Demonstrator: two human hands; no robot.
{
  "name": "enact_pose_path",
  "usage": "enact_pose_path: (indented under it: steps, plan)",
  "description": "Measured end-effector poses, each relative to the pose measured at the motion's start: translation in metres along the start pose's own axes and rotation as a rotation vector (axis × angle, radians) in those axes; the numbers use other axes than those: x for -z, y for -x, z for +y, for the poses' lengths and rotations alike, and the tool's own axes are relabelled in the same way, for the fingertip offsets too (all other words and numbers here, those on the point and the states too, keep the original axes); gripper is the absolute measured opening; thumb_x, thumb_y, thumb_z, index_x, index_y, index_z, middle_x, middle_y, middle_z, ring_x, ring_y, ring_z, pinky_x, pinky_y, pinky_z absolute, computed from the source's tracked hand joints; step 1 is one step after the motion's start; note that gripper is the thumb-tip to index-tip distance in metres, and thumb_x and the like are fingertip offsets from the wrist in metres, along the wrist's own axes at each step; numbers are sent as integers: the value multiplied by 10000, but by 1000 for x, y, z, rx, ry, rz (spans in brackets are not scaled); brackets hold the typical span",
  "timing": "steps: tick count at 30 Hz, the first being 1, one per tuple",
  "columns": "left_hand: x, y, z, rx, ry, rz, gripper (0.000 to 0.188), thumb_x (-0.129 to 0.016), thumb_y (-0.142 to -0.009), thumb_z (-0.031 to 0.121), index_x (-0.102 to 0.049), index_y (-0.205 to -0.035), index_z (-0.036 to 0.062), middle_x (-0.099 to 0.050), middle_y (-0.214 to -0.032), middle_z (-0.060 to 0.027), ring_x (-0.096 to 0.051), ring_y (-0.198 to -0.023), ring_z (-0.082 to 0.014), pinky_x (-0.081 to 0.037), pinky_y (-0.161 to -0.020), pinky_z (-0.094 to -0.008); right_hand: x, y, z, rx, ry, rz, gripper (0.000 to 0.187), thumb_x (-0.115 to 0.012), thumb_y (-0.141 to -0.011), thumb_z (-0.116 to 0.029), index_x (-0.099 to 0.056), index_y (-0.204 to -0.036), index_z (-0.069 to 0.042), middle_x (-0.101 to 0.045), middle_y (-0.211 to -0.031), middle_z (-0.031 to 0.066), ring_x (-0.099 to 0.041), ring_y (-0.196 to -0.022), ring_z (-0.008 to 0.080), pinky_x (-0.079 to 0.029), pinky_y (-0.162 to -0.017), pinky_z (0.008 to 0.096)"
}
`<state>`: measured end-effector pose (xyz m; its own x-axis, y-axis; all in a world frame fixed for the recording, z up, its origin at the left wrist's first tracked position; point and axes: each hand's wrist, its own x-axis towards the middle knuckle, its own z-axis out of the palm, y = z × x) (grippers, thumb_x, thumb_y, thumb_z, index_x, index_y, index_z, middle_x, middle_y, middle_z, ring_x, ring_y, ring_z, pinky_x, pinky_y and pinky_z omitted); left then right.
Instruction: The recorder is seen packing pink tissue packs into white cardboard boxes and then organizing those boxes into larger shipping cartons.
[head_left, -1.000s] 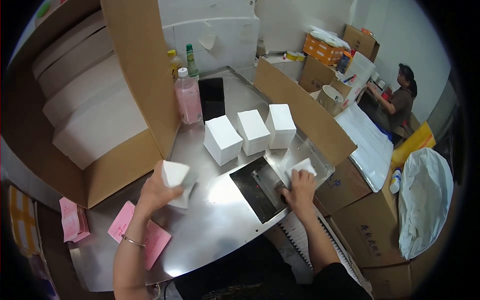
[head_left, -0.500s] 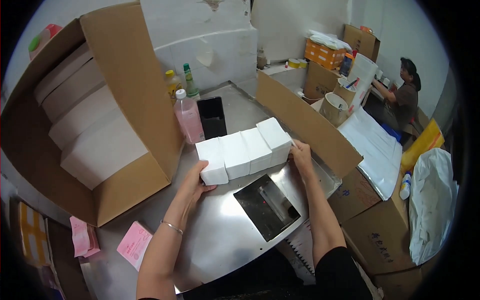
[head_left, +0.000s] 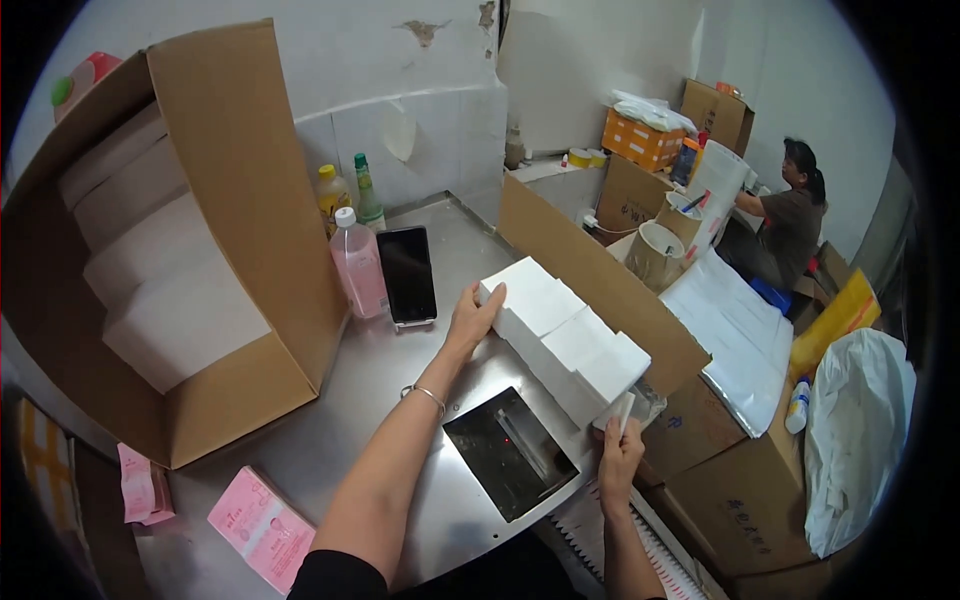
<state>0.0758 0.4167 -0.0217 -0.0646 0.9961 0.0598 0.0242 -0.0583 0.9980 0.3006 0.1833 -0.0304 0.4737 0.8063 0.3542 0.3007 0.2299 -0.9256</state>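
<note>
A row of white folded-paper stacks (head_left: 565,335), probably tissues, lies slantwise over the right part of the metal table, beside the cardboard flap. At its far left end my left hand (head_left: 474,318) grips the end stack, thumb on top and fingers down the side. My right hand (head_left: 621,458), at the near right end, pinches a thin white paper wad (head_left: 618,412) upright between thumb and fingers. Crumpled clear plastic film (head_left: 650,405) shows just beyond that hand. Left of my right hand, a dark rectangular opening (head_left: 510,450) with a small red light sits in the tabletop.
A large open carton (head_left: 225,200) holding white stacks stands on the left. Behind are a phone (head_left: 406,275), a pink-liquid bottle (head_left: 358,265) and two other bottles. Pink packs (head_left: 262,530) lie at the near left. Cartons (head_left: 740,500) line the right; another person (head_left: 785,215) sits beyond.
The white row has swung from crosswise to slanting and shifted right, its right end now nearer me. Both hands moved with it, and my right hand came closer to me.
</note>
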Motion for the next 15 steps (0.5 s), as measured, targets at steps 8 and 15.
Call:
enact_pose_path:
  steps: [8, 15]
  plan:
    - [84, 159, 51, 7, -277, -400, 450, -629, -974, 260, -587, -1293, -54, -698, -1107, -103, -645, -953, -139, -526, -828, -284, 61, -41, -63, 341, 313, 160, 147, -599, -959, -27, -696, -1045, 42, -584, -874, 84, -534, -748, 147, -443, -663, 301]
    - [142, 332, 126, 151, -530, -321, 310, -656, -955, 127, -638, -1208, -51, -699, -1126, -129, -649, -1078, -190, -490, -959, -300, 0, -84, -61, 925, 808, -91, 232, -705, -753, -37, -717, -980, -82, -621, -998, 79, -558, -1015, 279, -409, -828, 428]
